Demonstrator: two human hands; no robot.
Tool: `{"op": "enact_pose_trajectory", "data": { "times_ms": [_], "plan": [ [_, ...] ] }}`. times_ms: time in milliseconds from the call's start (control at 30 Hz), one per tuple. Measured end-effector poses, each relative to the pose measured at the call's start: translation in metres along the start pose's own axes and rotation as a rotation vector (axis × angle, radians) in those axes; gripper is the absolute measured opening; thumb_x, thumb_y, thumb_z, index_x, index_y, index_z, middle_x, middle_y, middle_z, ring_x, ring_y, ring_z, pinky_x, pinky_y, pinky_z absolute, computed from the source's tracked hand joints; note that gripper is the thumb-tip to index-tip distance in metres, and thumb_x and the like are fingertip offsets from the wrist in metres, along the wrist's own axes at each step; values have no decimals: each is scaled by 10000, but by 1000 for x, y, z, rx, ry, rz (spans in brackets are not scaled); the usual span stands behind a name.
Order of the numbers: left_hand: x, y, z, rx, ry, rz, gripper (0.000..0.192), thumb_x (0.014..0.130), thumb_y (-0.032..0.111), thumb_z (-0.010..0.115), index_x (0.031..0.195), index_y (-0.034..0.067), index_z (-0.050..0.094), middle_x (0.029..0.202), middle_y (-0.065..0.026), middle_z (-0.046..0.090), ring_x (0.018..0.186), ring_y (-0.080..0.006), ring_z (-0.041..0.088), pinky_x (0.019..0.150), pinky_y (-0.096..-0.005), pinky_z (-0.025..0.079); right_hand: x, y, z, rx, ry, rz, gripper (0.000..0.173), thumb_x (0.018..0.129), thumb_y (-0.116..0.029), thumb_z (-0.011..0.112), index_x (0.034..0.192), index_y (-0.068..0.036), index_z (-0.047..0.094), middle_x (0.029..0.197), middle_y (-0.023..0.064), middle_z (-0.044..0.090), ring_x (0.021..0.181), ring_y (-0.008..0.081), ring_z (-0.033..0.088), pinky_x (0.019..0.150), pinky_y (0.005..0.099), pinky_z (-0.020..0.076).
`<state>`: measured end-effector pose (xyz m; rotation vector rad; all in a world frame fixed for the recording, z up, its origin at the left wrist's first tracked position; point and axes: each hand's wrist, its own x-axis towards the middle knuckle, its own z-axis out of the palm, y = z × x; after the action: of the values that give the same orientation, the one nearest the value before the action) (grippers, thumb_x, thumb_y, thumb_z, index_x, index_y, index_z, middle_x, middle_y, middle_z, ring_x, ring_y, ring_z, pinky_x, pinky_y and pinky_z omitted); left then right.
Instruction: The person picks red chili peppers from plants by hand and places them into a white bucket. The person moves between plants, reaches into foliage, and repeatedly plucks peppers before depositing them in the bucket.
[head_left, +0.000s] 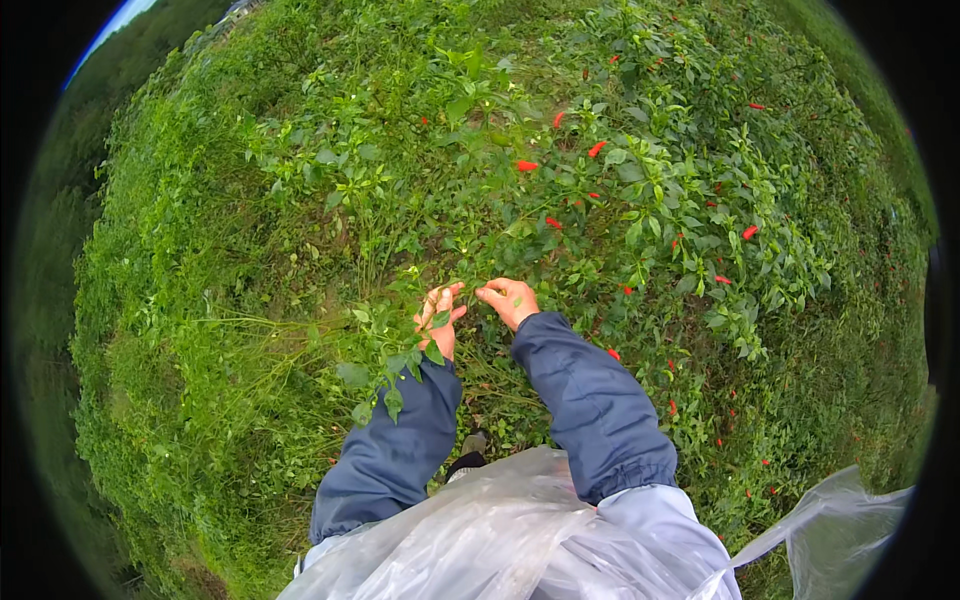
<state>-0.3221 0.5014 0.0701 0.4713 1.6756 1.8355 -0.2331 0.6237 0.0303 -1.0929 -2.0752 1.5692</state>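
A leafy chili pepper branch (394, 360) hangs over my left hand (441, 321) and sleeve. The thumb and fingers of that hand are closed on its thin stem, with leaves partly covering the palm. Just to the right is my right hand (513, 301), palm down, its thumb and forefinger brought together at the greenery. Whatever lies between those fingertips is too small to make out. Beyond both hands, ripe red chili peppers (527, 166) hang among green leaves, including a pepper (553, 223) fairly close to the right hand.
Dense pepper plants (660, 187) with several red fruits rise to the right. Bent pale stems (277, 326) spread at the left. A clear plastic sheet (510, 532) covers my front, and a loose flap of plastic (832, 525) sticks out at lower right. A shoe (472, 444) shows below.
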Motion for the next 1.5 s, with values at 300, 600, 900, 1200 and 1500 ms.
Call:
{"op": "enact_pose_trajectory", "data": {
  "times_ms": [300, 600, 900, 1200, 1500],
  "plan": [
    [-8, -17, -25, -40, -56, -51, 358, 895, 338, 462, 1110, 60, 532, 1164, -114, 506, 1103, -297, 470, 841, -394, 500, -16, -7, 15, 144, -189, 161, 258, 797, -294, 600, 792, -36, 590, 570, 1, 475, 471, 96, 416, 414, 273, 322],
    [-6, -26, -47, -50, -89, -144, 412, 884, 367, 470, 1178, 79, 473, 1223, -119, 458, 1126, -281, 458, 929, -412, 447, -46, -40, 31, 389, -191, -204, 231, 813, -258, 590, 824, -29, 563, 611, -1, 511, 523, 95, 449, 473, 260, 347],
    [-35, 16, -48, -166, -353, -414, 458, 787, 327, 639, 1113, 35, 503, 1068, -100, 531, 967, -226, 537, 829, -396, 459, -97, -53, 25, 169, -164, -56, 231, 838, -240, 543, 832, -9, 550, 659, 35, 531, 582, 118, 486, 538, 265, 406],
    [-72, 26, -40, 69, -506, -439, 203, 792, 255, 648, 793, 86, 535, 734, -11, 566, 636, -97, 529, 560, -227, 442, -158, -59, 0, -144, -87, -104, 234, 792, -209, 613, 872, 5, 564, 760, 111, 601, 682, 193, 572, 637, 311, 454],
    [-82, 18, -46, -477, -894, -1046, 236, 848, 307, 559, 752, 92, 538, 697, -3, 546, 638, -118, 488, 605, -275, 426, -200, -53, -13, 691, -366, 81, 174, 850, -195, 563, 942, -48, 555, 686, -37, 481, 524, 26, 369, 454, 181, 289]
  ]
}}
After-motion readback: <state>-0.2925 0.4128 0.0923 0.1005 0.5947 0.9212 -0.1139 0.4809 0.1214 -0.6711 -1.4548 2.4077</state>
